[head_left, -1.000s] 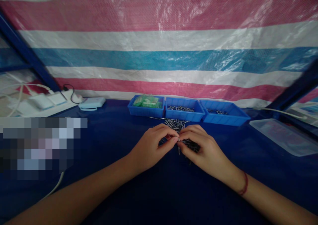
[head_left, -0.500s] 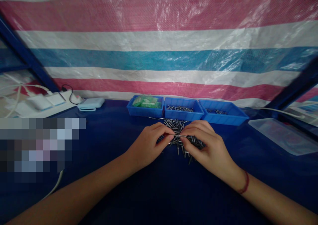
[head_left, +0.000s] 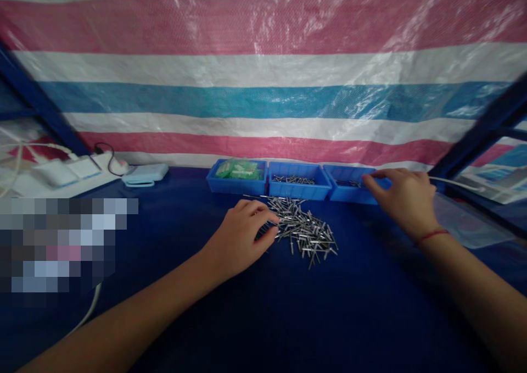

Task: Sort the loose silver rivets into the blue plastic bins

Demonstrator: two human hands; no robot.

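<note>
A loose pile of thin metal blind rivets [head_left: 304, 230] lies on the dark blue table. At its left edge rests my left hand [head_left: 247, 233], thumb and fingers curved but apart, with no rivet visible between them. My right hand [head_left: 405, 200] is over the right end of the right blue bin [head_left: 349, 193], thumb and forefinger close together. Whatever may be between those fingertips is too small to make out. Some rivets lie in that bin, partly hidden by the hand. The middle blue bin [head_left: 300, 190] also holds rivets.
Green plastic packets [head_left: 241, 170] fill the left blue bin [head_left: 236, 186]. A translucent plastic lid [head_left: 469, 219] lies at the right, partly behind my right arm. On the left are a light blue case [head_left: 145, 174] and a white power strip [head_left: 88, 181] with cables. A striped sheet [head_left: 263, 98] hangs behind.
My right hand has left the pile and moved right, over the right bin. Both hands were pinching a rivet together before; my left hand has stayed by the pile, its fingers now apart.
</note>
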